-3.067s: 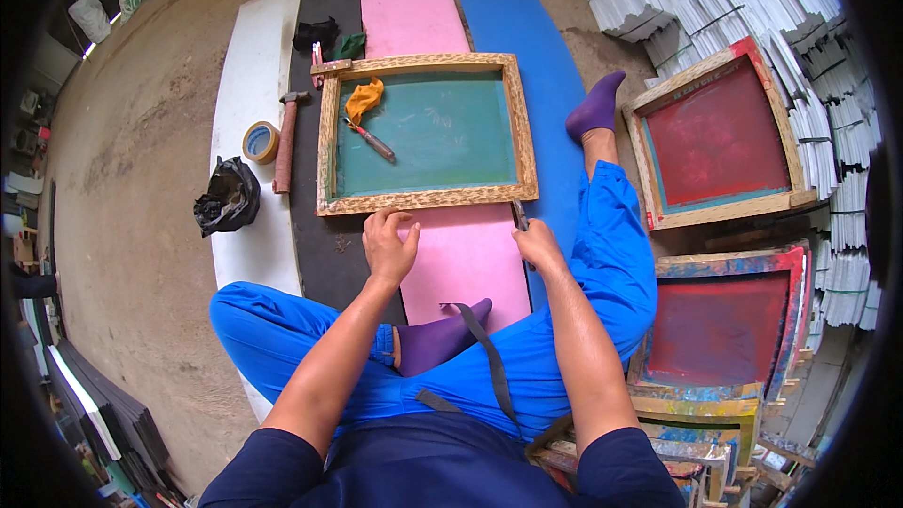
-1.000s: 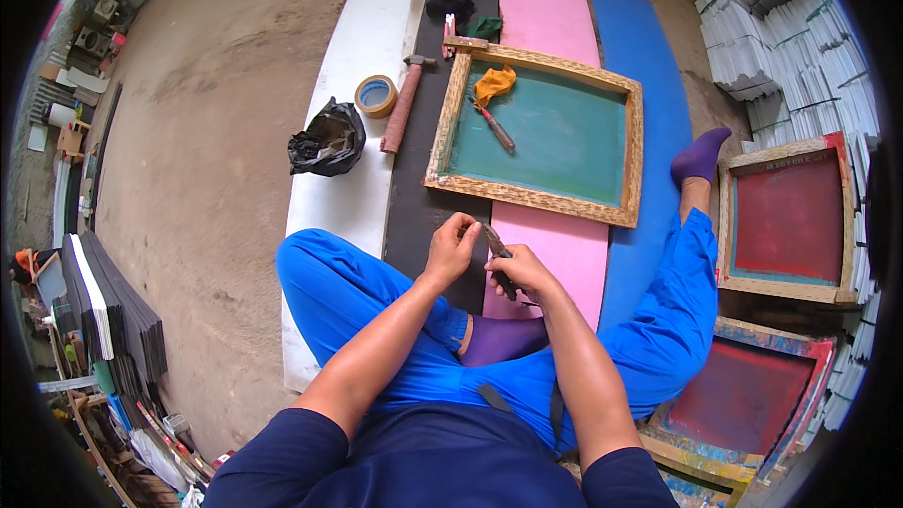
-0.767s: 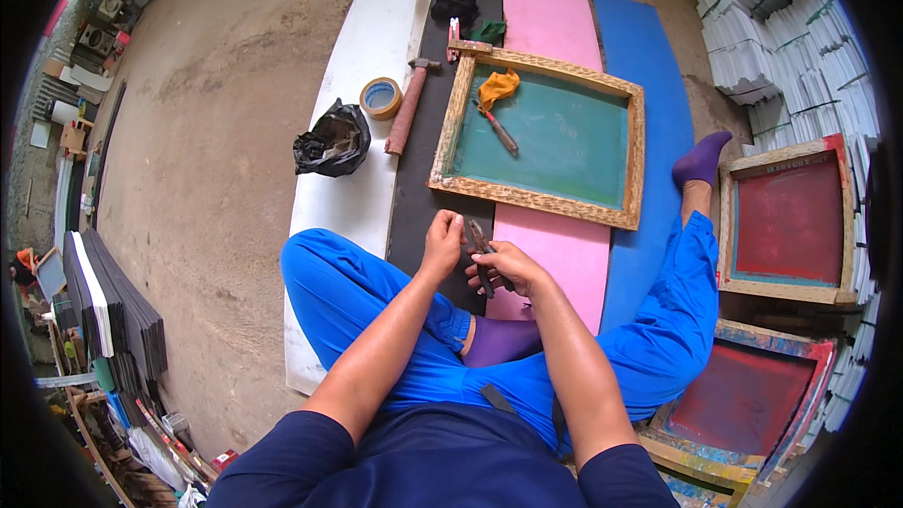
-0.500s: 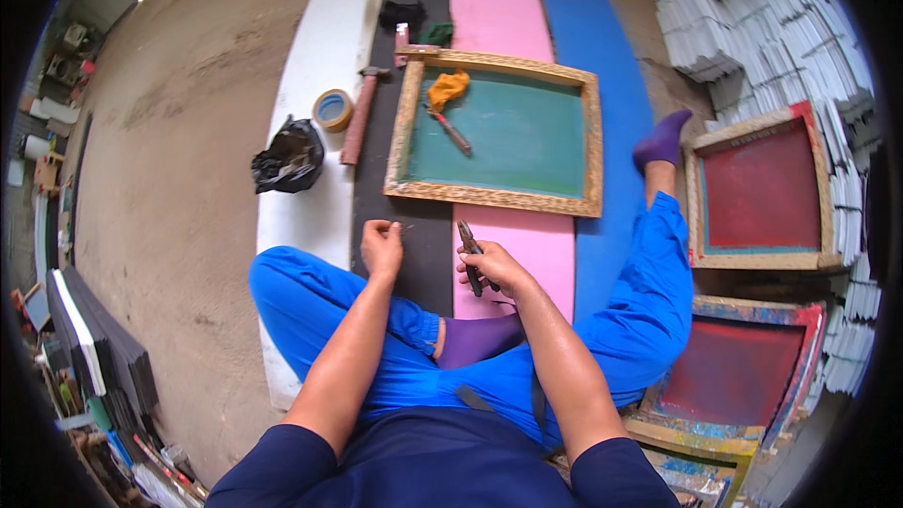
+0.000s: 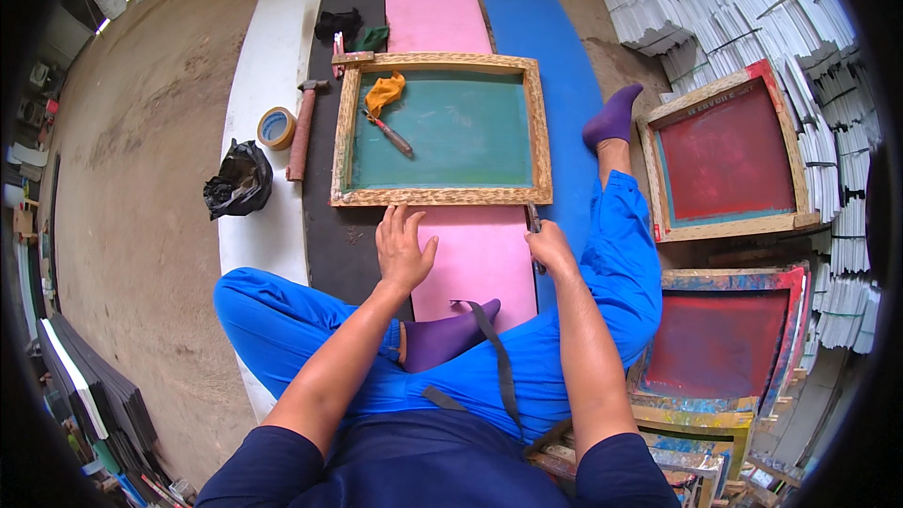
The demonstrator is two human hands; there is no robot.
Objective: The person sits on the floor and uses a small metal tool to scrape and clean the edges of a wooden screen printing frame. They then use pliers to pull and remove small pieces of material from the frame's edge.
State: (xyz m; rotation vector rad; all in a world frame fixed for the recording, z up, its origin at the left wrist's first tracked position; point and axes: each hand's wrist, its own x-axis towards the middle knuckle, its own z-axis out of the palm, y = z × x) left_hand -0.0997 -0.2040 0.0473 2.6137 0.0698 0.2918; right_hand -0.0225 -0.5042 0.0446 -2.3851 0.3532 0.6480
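A wooden-framed printing screen with teal mesh (image 5: 451, 155) lies flat in front of me. My left hand (image 5: 404, 249) is open, its fingers spread at the screen's near edge; I cannot tell if the tips touch the wood. Wrapped round a pair of pliers (image 5: 534, 220), my right hand (image 5: 551, 249) is at the near right corner, with the jaws up against the frame. Most of the pliers' handles are hidden by my fingers. On the mesh rest an orange cloth (image 5: 384, 92) and a small tool with a dark red handle (image 5: 391, 136).
Left of the screen lie a hammer (image 5: 302, 132), a tape roll (image 5: 277, 128) and a black plastic bag (image 5: 237, 183). Coloured foam sheets, including a blue one (image 5: 541, 47), lie underneath. Red-mesh screens (image 5: 724, 160) and stacked white sheets (image 5: 752, 9) stand at right.
My left hand has gone from a pinch to spread fingers and moved up to the frame. My right hand has carried the pliers rightward to the screen's near right corner. The view has shifted.
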